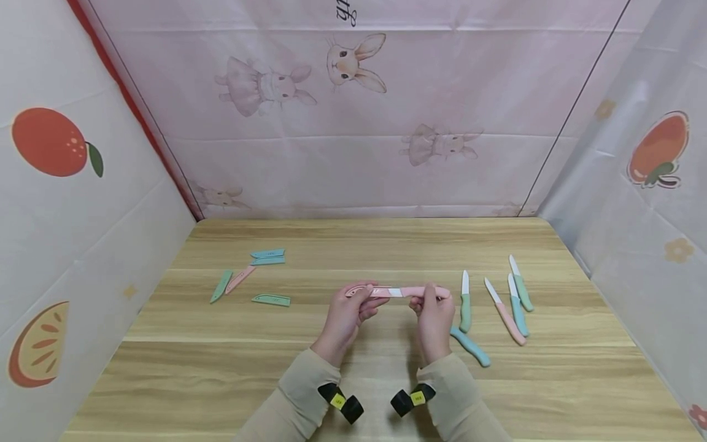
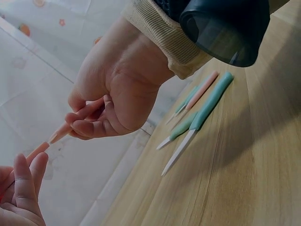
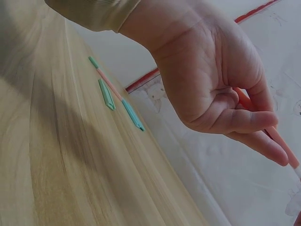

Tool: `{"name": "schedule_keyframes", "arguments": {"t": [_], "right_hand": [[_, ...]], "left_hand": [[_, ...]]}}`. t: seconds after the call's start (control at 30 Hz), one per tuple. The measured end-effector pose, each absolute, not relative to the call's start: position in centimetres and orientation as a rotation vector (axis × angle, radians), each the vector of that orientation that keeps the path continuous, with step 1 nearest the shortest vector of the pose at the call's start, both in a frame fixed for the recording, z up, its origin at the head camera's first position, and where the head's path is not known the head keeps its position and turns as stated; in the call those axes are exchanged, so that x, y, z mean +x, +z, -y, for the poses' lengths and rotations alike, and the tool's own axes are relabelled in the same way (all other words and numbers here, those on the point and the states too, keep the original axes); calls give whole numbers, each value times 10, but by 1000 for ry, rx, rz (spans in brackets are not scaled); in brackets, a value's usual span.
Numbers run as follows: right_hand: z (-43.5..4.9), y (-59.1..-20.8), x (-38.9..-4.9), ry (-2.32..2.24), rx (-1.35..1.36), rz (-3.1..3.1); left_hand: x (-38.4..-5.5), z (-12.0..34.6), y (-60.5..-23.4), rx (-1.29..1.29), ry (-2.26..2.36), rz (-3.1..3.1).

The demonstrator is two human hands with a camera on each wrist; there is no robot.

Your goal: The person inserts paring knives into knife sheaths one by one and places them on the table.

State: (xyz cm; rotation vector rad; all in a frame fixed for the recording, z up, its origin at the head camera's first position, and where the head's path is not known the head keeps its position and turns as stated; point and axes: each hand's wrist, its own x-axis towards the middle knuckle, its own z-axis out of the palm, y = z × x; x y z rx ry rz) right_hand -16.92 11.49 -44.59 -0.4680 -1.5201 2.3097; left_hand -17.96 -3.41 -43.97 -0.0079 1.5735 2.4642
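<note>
A pink-handled knife (image 1: pixel 415 291) and a pink blade sheath (image 1: pixel 382 293) lie end to end above the table. Between them a short stretch of white blade shows; its tip is hidden in the sheath. My left hand (image 1: pixel 341 319) pinches the sheath between thumb and fingers, seen also in the right wrist view. With my right hand (image 1: pixel 434 322) I grip the knife's handle, thumb on top; the left wrist view shows those fingers curled round it. Close beside the right hand lie a green-handled knife (image 1: pixel 466 311) and a blue-handled knife (image 1: pixel 471 347), whose blade is hidden.
Further right lie a pink-handled knife (image 1: pixel 507 318), a blue-handled knife (image 1: pixel 518 313) and another green-handled knife (image 1: pixel 523 293). On the left are two blue sheaths (image 1: pixel 268 260), a pink sheath (image 1: pixel 240 280) and two green sheaths (image 1: pixel 271 300). Printed cloth walls enclose the wooden table (image 1: pixel 188 368).
</note>
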Motion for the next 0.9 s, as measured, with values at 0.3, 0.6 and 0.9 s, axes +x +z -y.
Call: {"name": "schedule_keyframes", "arguments": {"t": [0.3,0.6,0.9], "right_hand": [[-108,-446,-169,2349,-451,1446],[-113,-443,-171,2495,-506,1433],[-128,-436,-186,2525,-518,1514]], "left_hand": [[-178,31,-441,17,2436,-1597],[-182,35,-440,45,2360,-1704],[-201,48,-436,-154,2451,-1710]]}}
